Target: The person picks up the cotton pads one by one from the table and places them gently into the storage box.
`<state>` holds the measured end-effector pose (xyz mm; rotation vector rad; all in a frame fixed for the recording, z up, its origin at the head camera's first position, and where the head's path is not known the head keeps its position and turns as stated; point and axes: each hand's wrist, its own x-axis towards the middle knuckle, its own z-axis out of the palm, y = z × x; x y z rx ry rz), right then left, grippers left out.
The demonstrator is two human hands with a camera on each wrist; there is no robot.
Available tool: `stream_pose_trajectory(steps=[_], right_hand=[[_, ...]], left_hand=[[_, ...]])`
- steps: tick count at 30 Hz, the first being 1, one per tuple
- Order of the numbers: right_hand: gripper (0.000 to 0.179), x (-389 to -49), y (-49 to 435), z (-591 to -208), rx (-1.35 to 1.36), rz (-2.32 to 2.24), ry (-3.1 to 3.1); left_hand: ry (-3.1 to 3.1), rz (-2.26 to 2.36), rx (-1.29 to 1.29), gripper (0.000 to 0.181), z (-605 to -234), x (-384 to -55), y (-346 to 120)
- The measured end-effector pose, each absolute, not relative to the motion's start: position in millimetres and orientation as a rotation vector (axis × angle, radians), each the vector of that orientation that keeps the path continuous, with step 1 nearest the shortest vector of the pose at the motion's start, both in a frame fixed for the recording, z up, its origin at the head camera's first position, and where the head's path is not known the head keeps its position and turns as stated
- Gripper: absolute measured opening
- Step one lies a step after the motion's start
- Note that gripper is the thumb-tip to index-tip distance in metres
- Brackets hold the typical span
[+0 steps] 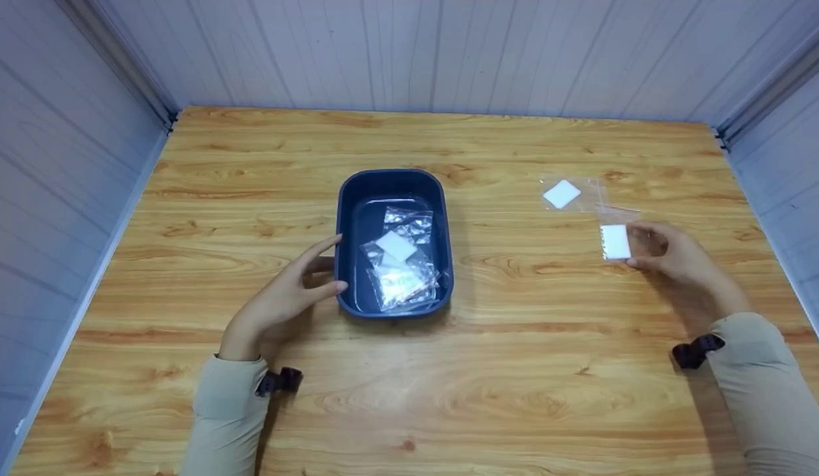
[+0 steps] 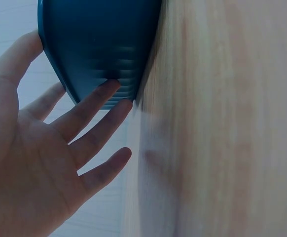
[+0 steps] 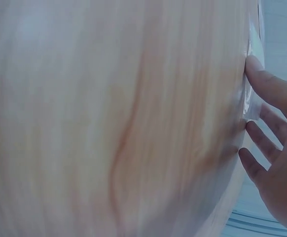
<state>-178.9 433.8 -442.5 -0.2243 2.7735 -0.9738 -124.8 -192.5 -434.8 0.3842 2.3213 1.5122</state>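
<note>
Widely splayed, left grip touches tub; narrower right grip holds bag.

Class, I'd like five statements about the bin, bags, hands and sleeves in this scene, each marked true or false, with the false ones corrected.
1. The left hand touches the blue bin. True.
2. The bin is empty. False: clear plastic bags lie inside.
3. The right hand is at the nearer bag outside the bin. True.
4. The farther bag outside is left of the bin. False: it is right.
5. Both sleeves are beige. True.
</note>
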Motion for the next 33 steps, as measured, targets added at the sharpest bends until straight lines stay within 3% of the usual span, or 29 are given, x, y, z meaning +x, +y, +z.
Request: stream_pose_trajectory(steps=[9,23,33], right_hand=[[0.069,-185.4,428.0,-440.4,-0.155,-0.942,2.796],[0.04,-188.9,420.5,-438.5,-0.087,-0.988,2.891],[0.039,-186.0,423.0,-437.7,-0.052,-1.029,2.97]], left_hand=[[2.326,1.495,0.366,0.073,-434.5,-124.5,-192.4],[2.319,1.507,0.408,0.075,-434.0,-124.2,-193.0],[2.312,1.498,0.381,0.075,-432.0,-123.5,-192.7]])
